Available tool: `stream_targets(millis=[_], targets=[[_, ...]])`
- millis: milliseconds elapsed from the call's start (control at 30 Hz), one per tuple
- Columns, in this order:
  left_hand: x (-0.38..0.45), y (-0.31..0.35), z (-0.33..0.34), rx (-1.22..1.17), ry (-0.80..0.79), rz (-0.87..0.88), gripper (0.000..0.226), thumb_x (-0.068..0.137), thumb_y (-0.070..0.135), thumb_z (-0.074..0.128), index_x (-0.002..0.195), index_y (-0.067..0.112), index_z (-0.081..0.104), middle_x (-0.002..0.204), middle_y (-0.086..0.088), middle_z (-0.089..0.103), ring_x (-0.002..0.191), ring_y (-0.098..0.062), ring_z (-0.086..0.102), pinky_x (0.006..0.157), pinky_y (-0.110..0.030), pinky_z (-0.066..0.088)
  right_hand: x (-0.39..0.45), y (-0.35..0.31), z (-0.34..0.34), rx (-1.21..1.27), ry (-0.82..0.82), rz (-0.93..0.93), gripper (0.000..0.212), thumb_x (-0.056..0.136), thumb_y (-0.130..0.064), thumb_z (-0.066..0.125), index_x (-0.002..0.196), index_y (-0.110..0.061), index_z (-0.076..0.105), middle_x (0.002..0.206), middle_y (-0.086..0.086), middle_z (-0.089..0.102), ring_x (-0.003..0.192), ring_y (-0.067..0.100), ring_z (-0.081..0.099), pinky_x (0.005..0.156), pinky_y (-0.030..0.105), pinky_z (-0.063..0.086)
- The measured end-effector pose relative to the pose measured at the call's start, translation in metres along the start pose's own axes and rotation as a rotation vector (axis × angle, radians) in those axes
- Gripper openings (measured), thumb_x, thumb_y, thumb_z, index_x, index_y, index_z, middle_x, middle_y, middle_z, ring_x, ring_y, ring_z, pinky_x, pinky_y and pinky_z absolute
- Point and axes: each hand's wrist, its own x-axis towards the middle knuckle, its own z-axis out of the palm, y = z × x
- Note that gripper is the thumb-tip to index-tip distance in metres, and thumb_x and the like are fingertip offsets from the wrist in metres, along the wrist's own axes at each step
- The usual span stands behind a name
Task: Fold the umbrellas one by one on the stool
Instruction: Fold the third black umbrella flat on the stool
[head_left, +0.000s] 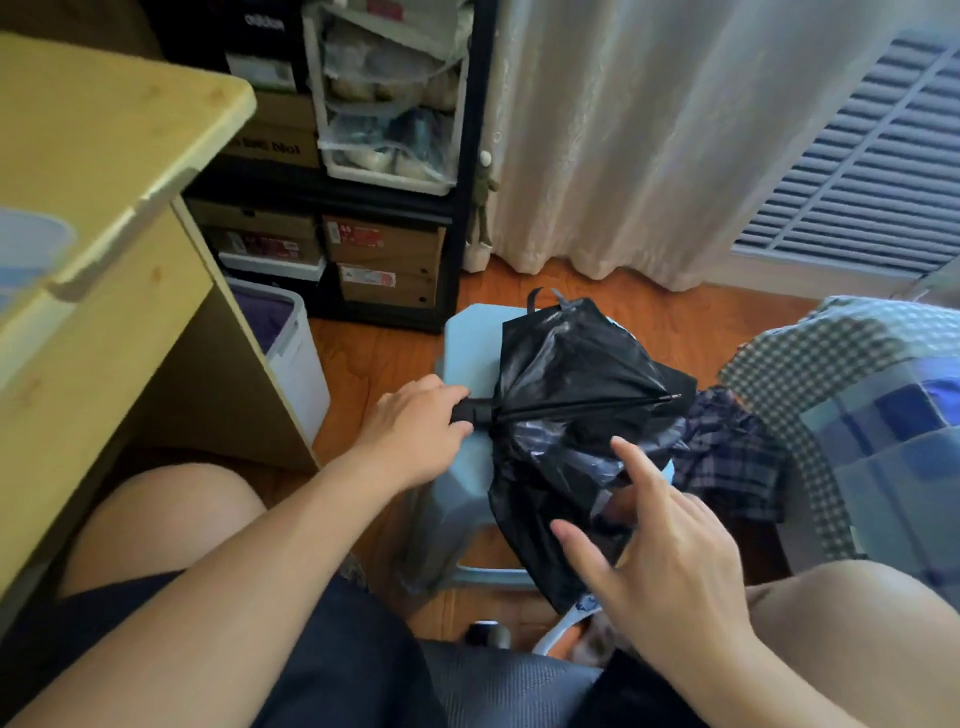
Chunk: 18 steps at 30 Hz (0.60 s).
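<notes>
Black umbrella (566, 405) lies across pale blue stool (467, 332), canopy collapsed but loose, not wrapped. Left hand (410, 426) grips its handle. Right hand (670, 561) open, fingers (631, 462) spread on lower fabric. Folding looks early; pleats and strap remain. Other umbrellas: none clearly visible.

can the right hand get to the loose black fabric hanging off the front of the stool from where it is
Probably yes: the right hand hovers open right at the black umbrella canopy drooping over the stool, nothing between them, while the left hand grips the handle.
</notes>
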Motion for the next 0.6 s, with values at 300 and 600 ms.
stream_targets(millis=[300, 600], targets=[[-0.002, -0.006, -0.015, -0.395, -0.043, 0.029, 0.031, 0.098, 0.025, 0.066, 0.129, 0.029, 0.064, 0.12, 0.007, 0.064, 0.112, -0.015, 0.058, 0.093, -0.027, 0.041, 0.058, -0.001, -0.007, 0.287, 0.14, 0.046, 0.018, 0.092, -0.014, 0.07, 0.109, -0.014, 0.076, 0.099, -0.007, 0.076, 0.09, 0.011, 0.072, 0.084, 0.027, 0.054], [0.0, -0.011, -0.003, -0.237, 0.1, -0.042, 0.034, 0.096, 0.023, 0.066, 0.129, 0.029, 0.062, 0.124, 0.0, 0.058, 0.118, -0.024, 0.053, 0.098, -0.034, 0.042, 0.113, 0.002, -0.055, 0.767, -0.031, 0.442, 0.017, 0.088, -0.008, 0.079, 0.098, -0.021, 0.074, 0.079, 0.014, 0.075, 0.072, 0.039, 0.07, 0.069, 0.044, 0.057]])
